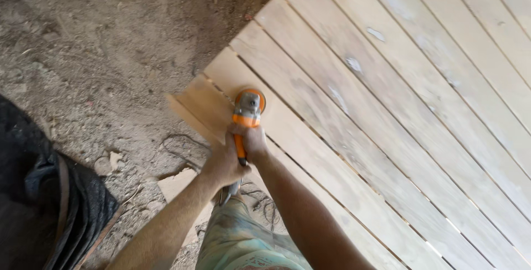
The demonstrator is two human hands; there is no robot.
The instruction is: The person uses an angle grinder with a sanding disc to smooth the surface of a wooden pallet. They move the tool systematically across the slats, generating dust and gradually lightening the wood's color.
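Item: orange angle grinder (246, 116), disc resting on corner of slatted wood panel (387, 109), near its lower-left edge. L hand (224, 164) + R hand (253, 140) both clamping round handle. Step: sanding corner board, prob. mid-pass. Next: needs steady grip, flat disc. Cord (182, 148) trailing on dirt ground (99, 43).

Dirt ground (99, 43) carries slatted wooden panel (387, 109), seemingly flat.

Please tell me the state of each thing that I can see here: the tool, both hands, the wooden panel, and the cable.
Sander: disc flat on the panel corner.
Left hand: closed around the sander's handle.
Right hand: closed on the sander's body.
Slatted wooden panel: lying flat, pale patches on some boards.
Cable: loose on the dirt ground.
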